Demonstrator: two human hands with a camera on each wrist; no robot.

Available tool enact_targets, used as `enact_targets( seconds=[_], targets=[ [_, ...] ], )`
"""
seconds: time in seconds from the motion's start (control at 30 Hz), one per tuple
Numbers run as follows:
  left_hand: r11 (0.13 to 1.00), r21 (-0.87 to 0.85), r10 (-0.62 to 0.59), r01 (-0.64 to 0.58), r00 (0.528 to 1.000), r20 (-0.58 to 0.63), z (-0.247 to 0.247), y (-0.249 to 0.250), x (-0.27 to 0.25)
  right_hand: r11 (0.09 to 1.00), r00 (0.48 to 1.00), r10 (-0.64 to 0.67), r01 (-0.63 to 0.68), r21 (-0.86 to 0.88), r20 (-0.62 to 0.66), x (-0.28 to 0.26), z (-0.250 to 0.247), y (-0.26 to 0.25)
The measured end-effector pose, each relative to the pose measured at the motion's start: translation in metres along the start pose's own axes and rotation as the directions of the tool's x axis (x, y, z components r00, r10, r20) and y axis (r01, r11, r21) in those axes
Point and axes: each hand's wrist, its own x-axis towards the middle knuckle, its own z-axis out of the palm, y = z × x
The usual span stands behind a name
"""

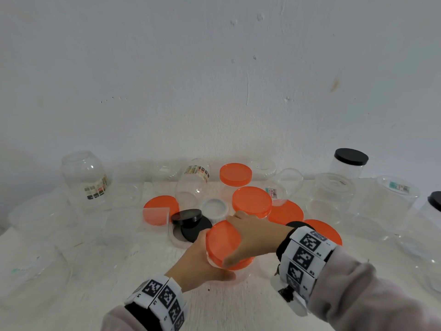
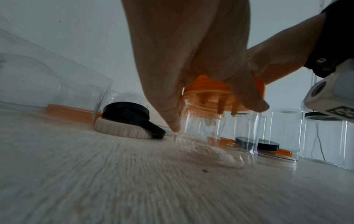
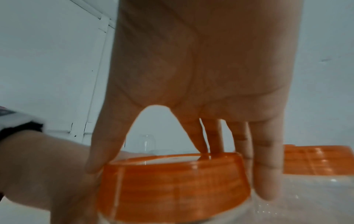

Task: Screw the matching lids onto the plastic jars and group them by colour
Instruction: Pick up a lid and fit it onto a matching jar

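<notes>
Fingers (image 3: 266,174) grip orange lid (image 1: 225,242) on empty clear jar (image 2: 216,136).

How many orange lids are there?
6. The held lid sits under the right hand, left hand steadying its jar; two back lids top jars; left lid and two right lids lie flat. Others may hide.

Jar (image 1: 222,268) upright on desk (image 1: 95,295), lid (image 1: 224,242) on top; loose lids (image 1: 191,220) behind; lidded jars (image 1: 348,166) far right.
</notes>
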Motion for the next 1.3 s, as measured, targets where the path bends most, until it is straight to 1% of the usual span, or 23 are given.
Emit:
enact_targets(
  seconds=[0.07, 0.13, 0.3, 0.4, 0.5, 0.6, 0.63, 0.67, 0.73, 0.8, 0.87, 0.93, 0.97, 1.0, 1.07, 1.1, 1.17, 1.2, 1.3],
  targets=[
    [1.000, 0.014, 0.000, 0.001, 1.000, -0.010, 0.000, 0.000, 0.000, 0.999, 0.998, -0.036, 0.034, -0.030, -0.052, 0.000, 0.002, 0.001],
    [1.000, 0.019, 0.000, 0.001, 1.000, -0.024, 0.000, 0.001, 0.000, 0.994, 0.992, -0.066, 0.055, -0.099, -0.104, 0.001, 0.005, 0.000],
    [1.000, 0.022, -0.003, 0.003, 1.000, -0.029, -0.001, 0.002, 0.000, 0.981, 0.975, -0.095, 0.057, -0.187, -0.199, 0.001, 0.010, 0.003],
    [1.000, 0.022, -0.011, 0.011, 1.000, -0.014, -0.002, 0.004, 0.000, 0.977, 0.962, -0.110, 0.058, -0.203, -0.251, 0.001, 0.017, 0.007],
    [1.000, 0.011, -0.004, 0.004, 1.000, 0.006, -0.003, 0.005, 0.000, 0.983, 0.966, -0.108, 0.068, -0.173, -0.235, -0.001, 0.018, 0.011],
    [1.000, -0.024, 0.014, -0.013, 0.999, 0.034, -0.005, 0.005, -0.001, 0.988, 0.982, -0.114, 0.096, -0.119, -0.151, -0.001, 0.005, 0.014],
    [0.999, -0.050, 0.023, -0.020, 0.999, 0.045, -0.005, 0.005, -0.001, 0.991, 0.981, -0.117, 0.105, -0.089, -0.153, -0.001, -0.003, 0.016],
    [0.997, -0.070, 0.027, -0.023, 0.998, 0.055, -0.006, 0.004, -0.002, 0.993, 0.976, -0.113, 0.107, -0.046, -0.187, 0.000, -0.011, 0.019],
    [0.997, -0.077, 0.033, -0.028, 0.997, 0.066, -0.006, 0.004, -0.002, 0.995, 0.943, -0.075, 0.091, 0.036, -0.324, 0.002, -0.031, 0.026],
    [0.997, -0.070, 0.043, -0.038, 0.997, 0.071, -0.007, 0.003, 0.001, 0.995, 0.891, -0.006, 0.052, 0.090, -0.455, 0.009, -0.048, 0.040],
    [0.997, -0.076, 0.035, -0.030, 0.997, 0.068, -0.007, 0.003, 0.004, 0.995, 0.835, 0.041, 0.017, 0.101, -0.548, 0.017, -0.062, 0.058],
    [0.995, -0.100, 0.032, -0.026, 0.997, 0.066, -0.008, 0.003, 0.007, 0.995, 0.799, 0.082, -0.028, 0.099, -0.596, 0.025, -0.072, 0.080],
    [0.994, -0.109, 0.034, -0.027, 0.997, 0.067, -0.008, 0.003, 0.008, 0.994, 0.797, 0.105, -0.065, 0.088, -0.595, 0.029, -0.075, 0.091],
    [0.993, -0.113, 0.036, -0.028, 0.997, 0.068, -0.008, 0.003, 0.009, 0.992, 0.810, 0.127, -0.113, 0.060, -0.573, 0.033, -0.077, 0.101],
    [0.994, -0.108, 0.034, -0.027, 0.997, 0.069, -0.008, 0.002, 0.011, 0.977, 0.866, 0.160, -0.206, -0.046, -0.473, 0.041, -0.075, 0.116],
    [0.995, -0.101, 0.033, -0.026, 0.997, 0.068, -0.007, 0.001, 0.011, 0.967, 0.896, 0.164, -0.228, -0.111, -0.412, 0.045, -0.072, 0.120],
    [0.994, -0.107, 0.032, -0.025, 0.997, 0.066, -0.007, 0.000, 0.012, 0.939, 0.941, 0.152, -0.232, -0.252, -0.302, 0.052, -0.066, 0.127],
    [0.993, -0.119, 0.029, -0.021, 0.997, 0.069, -0.006, -0.001, 0.013, 0.919, 0.953, 0.147, -0.231, -0.319, -0.265, 0.055, -0.064, 0.129],
    [0.993, -0.121, 0.010, -0.003, 0.998, 0.059, -0.005, 0.001, 0.015, 0.856, 0.961, 0.163, -0.249, -0.454, -0.222, 0.061, -0.061, 0.135]
  ],
)
